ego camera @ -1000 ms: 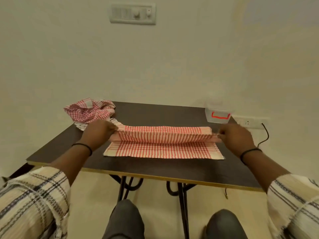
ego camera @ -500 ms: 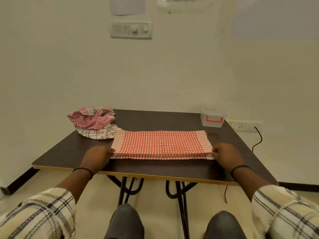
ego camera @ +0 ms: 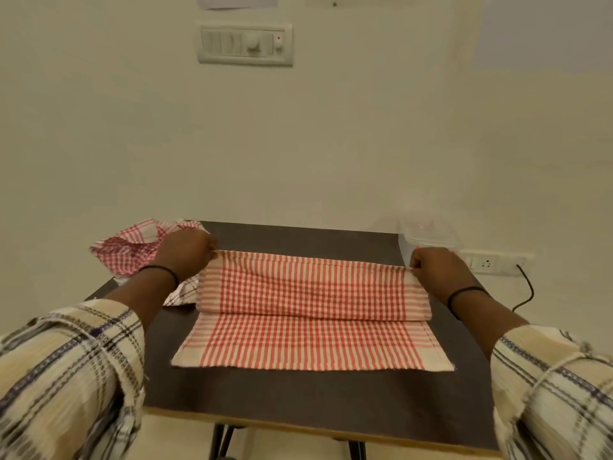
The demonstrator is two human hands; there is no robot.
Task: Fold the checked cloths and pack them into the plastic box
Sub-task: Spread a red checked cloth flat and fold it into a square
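Note:
A red and white checked cloth (ego camera: 311, 320) lies across the middle of the dark table (ego camera: 298, 400). Its far part is raised off the table while the near part lies flat. My left hand (ego camera: 185, 252) pinches the raised left corner. My right hand (ego camera: 438, 270) pinches the raised right corner. A clear plastic box (ego camera: 431, 235) stands at the table's far right corner, partly hidden behind my right hand. A crumpled pile of checked cloths (ego camera: 129, 250) sits at the far left, behind my left hand.
A white cloth with dark checks (ego camera: 184, 293) lies under the pile, next to the folded cloth. A wall socket (ego camera: 491, 262) with a black cable (ego camera: 527, 290) is at the right. A switch panel (ego camera: 245, 44) is on the wall.
Half a second ago the cloth lay folded flat with my hands at its near corners. Both hands have lifted an edge up and away from me, and the view has closed in.

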